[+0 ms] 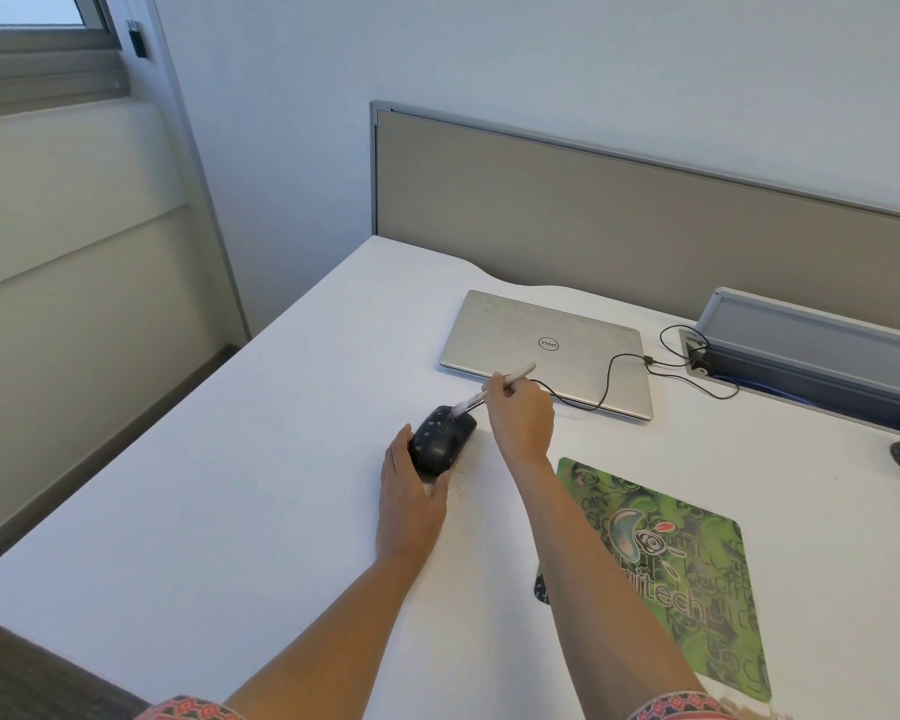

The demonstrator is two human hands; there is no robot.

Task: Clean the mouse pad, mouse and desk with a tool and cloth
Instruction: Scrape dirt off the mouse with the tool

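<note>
Mouse (441,443), black with pale flecks, sits on the white desk (281,459), well in from its left edge. The left hand (411,496) grips its near end, fingers and thumb curled round its sides. The right hand (523,415) pinches a small brush (518,375), its white bristles touching the mouse's far end. The green mouse pad (687,563) lies apart to the right under the right forearm. A closed laptop (541,345) and its cable (609,376) lie beyond.
</note>
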